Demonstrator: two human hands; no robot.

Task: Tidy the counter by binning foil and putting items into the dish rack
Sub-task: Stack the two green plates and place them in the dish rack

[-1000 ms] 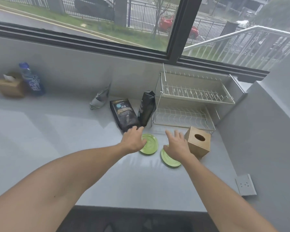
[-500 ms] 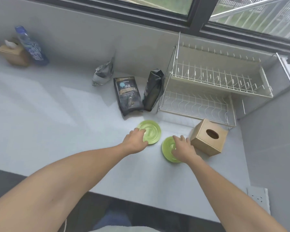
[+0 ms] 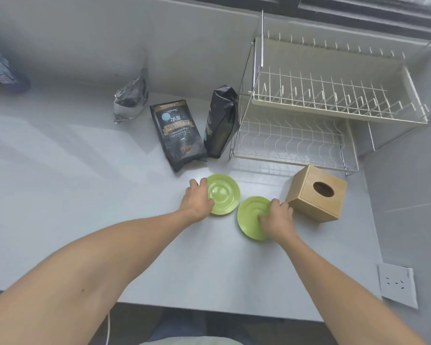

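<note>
1. Hands come first, each on its own plate: the right hand (image 3: 275,217) lies over the right part of the nearer round green plate (image 3: 250,217), fingers curled onto its rim and face, closing on it though the plate still sits flat on the pale grey counter (image 3: 60,195).
2. Left of that grip and a little farther off, the left hand (image 3: 197,199) hooks its fingers over the left rim of the second round green plate (image 3: 224,194), thumb low at the edge. Taking both edges at once looks like preparation to lift the pair together toward the rack.
3. Just right of the right hand, touching or nearly touching its knuckles, stands a square wooden tissue box (image 3: 317,192) with an oval hole, so the lift needs to go up and away from it.
4. Beyond the left hand lies a flat black coffee bag (image 3: 177,135); its print appears upside down, and "Blue Mountain" is roughly legible, the rest too small to tell. A second black bag (image 3: 220,122) stands upright beside it.
5. Past both plates, the two-tier white wire dish rack (image 3: 334,100) holds nothing.
6. Farthest from the left grip, the crumpled silver foil packet (image 3: 130,98) leans against the back wall, not yet binned.
</note>
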